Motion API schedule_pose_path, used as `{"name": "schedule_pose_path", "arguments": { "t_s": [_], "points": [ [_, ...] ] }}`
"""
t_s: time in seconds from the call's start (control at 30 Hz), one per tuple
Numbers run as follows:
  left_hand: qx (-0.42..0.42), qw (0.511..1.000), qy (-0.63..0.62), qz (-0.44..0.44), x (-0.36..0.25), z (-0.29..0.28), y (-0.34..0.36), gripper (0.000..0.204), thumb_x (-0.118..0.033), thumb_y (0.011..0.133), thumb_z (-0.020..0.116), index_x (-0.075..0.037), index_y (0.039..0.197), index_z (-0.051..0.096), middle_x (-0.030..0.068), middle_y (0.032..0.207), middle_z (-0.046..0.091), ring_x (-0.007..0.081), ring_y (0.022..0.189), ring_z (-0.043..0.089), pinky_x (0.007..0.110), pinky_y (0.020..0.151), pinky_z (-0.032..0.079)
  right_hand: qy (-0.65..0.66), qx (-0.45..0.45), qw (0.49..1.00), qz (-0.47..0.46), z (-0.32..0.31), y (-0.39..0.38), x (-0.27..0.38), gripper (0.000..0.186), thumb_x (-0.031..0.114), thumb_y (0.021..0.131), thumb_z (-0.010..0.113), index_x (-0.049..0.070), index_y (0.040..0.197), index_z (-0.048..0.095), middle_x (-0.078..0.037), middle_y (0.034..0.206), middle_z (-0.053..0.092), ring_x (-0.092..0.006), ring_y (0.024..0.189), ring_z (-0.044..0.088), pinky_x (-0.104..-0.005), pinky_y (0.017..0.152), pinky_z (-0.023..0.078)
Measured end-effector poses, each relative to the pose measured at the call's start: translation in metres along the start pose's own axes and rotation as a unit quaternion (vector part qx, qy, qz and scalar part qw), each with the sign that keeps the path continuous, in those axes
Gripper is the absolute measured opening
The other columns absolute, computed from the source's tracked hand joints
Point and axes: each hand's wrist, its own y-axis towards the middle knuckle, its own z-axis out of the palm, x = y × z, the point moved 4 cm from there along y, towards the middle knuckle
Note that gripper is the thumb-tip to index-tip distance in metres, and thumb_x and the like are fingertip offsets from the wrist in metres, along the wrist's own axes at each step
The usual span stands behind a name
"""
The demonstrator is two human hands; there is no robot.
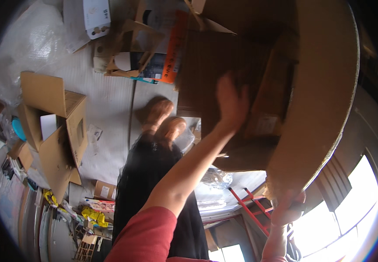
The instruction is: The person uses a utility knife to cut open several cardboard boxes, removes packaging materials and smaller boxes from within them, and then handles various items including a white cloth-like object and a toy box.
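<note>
A large brown cardboard box [315, 87] fills the upper right, its long panel standing out toward the rim of the view. My left hand [231, 100] is over the dark inner cardboard, fingers stretched out and blurred; whether it touches the surface I cannot tell. Beside it, inside the box, lies a narrower brown cardboard piece [265, 105]. My right hand [288, 205] grips the lower edge of the long panel, partly lost in glare. My sandaled feet [163, 113] show below the box.
An open carton [56, 153] stands at left, with bubble wrap [32, 48] above it. Flattened boxes [141, 52] lie at top centre. A red ladder [254, 214] and bright windows are at lower right. Scattered packaging and yellow bags [93, 216] lie at lower left.
</note>
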Motion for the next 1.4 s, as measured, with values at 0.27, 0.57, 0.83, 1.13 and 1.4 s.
{"name": "schedule_pose_path", "arguments": {
  "t_s": [0.27, 0.57, 0.83, 1.13, 1.4],
  "points": [
    [-0.016, 0.992, 0.088, -0.089, 0.106, -0.091, 0.048, 0.038, -0.016, 0.075, 0.066, -0.002, 0.107, 0.051, 0.0152, 0.097, 0.055, 0.0259, 0.085, 0.055, 0.036, 0.075, 0.045, 0.141, -0.005, 0.985, -0.096, 0.155, 0.115, 0.058, 0.043, 0.029, 0.091, 0.049, 0.007, 0.127, 0.045, -0.014, 0.122, 0.053, -0.0224, 0.103, 0.058, -0.0308, 0.085, 0.049],
    [-0.069, 0.964, 0.25, -0.058, 0.161, -0.187, 0.1, 0.065, -0.012, 0.064, 0.076, -0.003, 0.119, 0.042, 0.0161, 0.109, 0.053, 0.032, 0.101, 0.052, 0.04, 0.086, 0.042, -0.157, 0.172, 0.958, -0.165, 0.283, 0.141, 0.104, 0.065, 0.017, 0.081, 0.052, 0.004, 0.137, 0.022, -0.022, 0.12, 0.046, -0.0309, 0.075, 0.062, -0.0406, 0.056, 0.053],
    [-0.004, 0.949, 0.315, -0.021, 0.191, -0.242, 0.223, 0.09, -0.028, 0.057, 0.082, 0.001, 0.127, 0.034, 0.0195, 0.118, 0.05, 0.0308, 0.109, 0.049, 0.037, 0.092, 0.04, -0.266, 0.2, 0.938, -0.101, 0.316, 0.146, 0.115, 0.056, 0.027, 0.081, 0.056, 0.013, 0.132, 0.036, -0.033, 0.126, 0.039, -0.0412, 0.1, 0.055, -0.0468, 0.077, 0.05],
    [0.147, 0.959, -0.144, -0.196, 0.224, -0.257, 0.194, 0.023, -0.023, 0.091, 0.053, -0.002, 0.095, 0.061, -0.0004, 0.065, 0.053, 0.0082, 0.054, 0.05, 0.023, 0.048, 0.041, 0.146, 0.093, 0.982, -0.074, 0.285, 0.143, 0.178, 0.024, 0.009, 0.081, 0.058, 0.003, 0.105, 0.059, -0.014, 0.091, 0.065, -0.0214, 0.074, 0.066, -0.0307, 0.067, 0.051],
    [-0.02, 0.937, -0.126, -0.325, 0.262, -0.337, 0.14, 0.026, -0.029, 0.089, 0.056, -0.006, 0.078, 0.053, -0.0017, 0.061, 0.048, 0.0079, 0.046, 0.044, 0.023, 0.042, 0.038, 0.209, 0.144, 0.965, 0.072, 0.507, 0.182, 0.198, 0.054, 0.023, 0.07, 0.074, -0.004, 0.112, 0.055, -0.015, 0.103, 0.062, -0.0227, 0.098, 0.058, -0.0326, 0.082, 0.044]
  ]
}}
